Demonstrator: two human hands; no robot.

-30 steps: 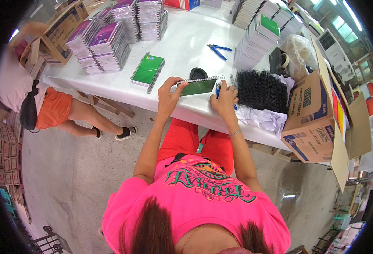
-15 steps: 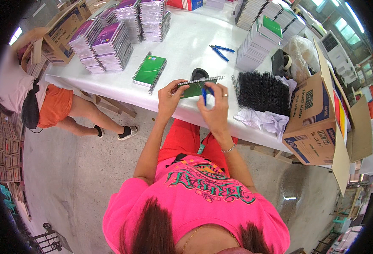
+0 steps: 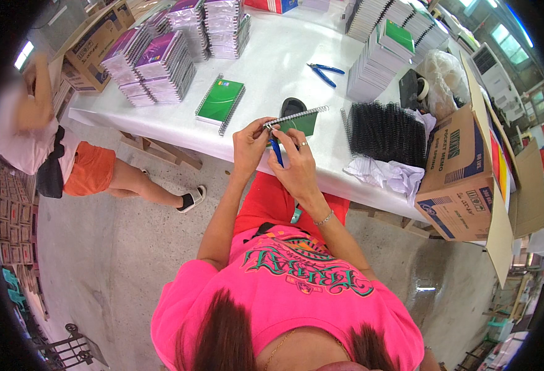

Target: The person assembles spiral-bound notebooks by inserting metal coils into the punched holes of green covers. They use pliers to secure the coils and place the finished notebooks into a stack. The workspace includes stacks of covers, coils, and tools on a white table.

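Note:
At the table's front edge my left hand (image 3: pixel 251 143) is closed on one end of a small green spiral notebook (image 3: pixel 307 124), whose wire coil (image 3: pixel 299 115) runs along its upper edge. My right hand (image 3: pixel 293 157) grips blue-handled pliers (image 3: pixel 276 151), their tip up against the coil's left end by my left fingers. The exact bite of the jaws is hidden by my fingers. Left of my hands lies another green spiral notebook (image 3: pixel 221 102). A dark round object (image 3: pixel 293 107) rests just behind the held one.
Purple-covered notebook stacks (image 3: pixel 160 65) stand back left, unbound stacks (image 3: pixel 371 68) back right. A second pair of blue pliers (image 3: pixel 325 75) lies between. Black coils (image 3: pixel 386 133), crumpled paper (image 3: pixel 386 176) and an open carton (image 3: pixel 454 179) are at right. Another person (image 3: pixel 89 161) stands at left.
My right hand and the pliers have moved left along the notebook to the coil's end beside my left fingers. The person at left has shifted, with arms raised.

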